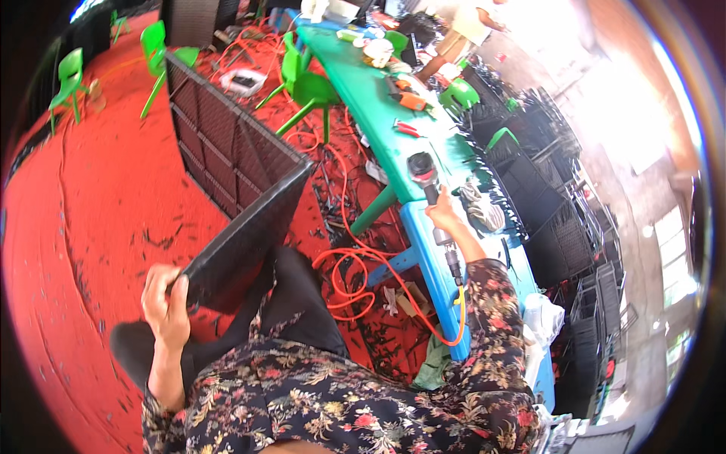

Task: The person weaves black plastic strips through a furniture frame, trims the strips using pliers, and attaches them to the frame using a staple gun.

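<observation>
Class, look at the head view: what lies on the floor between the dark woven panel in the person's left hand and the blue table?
In the head view, a coiled orange hose lies on the red floor between the woven panel and the blue table, amid scattered dark scraps.

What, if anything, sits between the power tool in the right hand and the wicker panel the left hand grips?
Nothing solid on a direct line. The right hand holds the power tool over the table; the left hand grips the wicker panel. Only open floor and the orange hose lie between.
</observation>
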A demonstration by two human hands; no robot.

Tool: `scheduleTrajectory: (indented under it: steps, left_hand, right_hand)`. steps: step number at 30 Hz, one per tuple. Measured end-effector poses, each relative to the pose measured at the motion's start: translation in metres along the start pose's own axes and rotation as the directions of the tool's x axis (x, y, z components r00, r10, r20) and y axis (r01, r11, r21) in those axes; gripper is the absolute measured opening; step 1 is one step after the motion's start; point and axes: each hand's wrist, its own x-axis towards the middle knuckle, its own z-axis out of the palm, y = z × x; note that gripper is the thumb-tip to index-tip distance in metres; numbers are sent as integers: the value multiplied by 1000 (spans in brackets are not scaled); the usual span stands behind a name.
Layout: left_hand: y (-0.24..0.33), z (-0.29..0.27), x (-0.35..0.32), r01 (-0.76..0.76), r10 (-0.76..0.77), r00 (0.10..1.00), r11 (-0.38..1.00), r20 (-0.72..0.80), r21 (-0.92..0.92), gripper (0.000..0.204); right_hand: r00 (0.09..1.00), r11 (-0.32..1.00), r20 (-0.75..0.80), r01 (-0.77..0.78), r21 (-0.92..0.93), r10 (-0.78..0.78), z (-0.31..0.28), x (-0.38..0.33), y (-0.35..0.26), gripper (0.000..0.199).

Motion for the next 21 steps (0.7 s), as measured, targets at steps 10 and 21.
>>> scheduleTrajectory:
  steps: [10,21]
  left_hand:
    - [33,33,-42,342,-330,939,918,93,-202,11]
    - [-3,20,-41,633,-594,756,555,275,-539,38]
  right_hand:
    - [945,734,-322,-186,-653,-47,-45,30,79,57]
    - [781,900,-586,-73,-431,-217,-125,6,172,52]
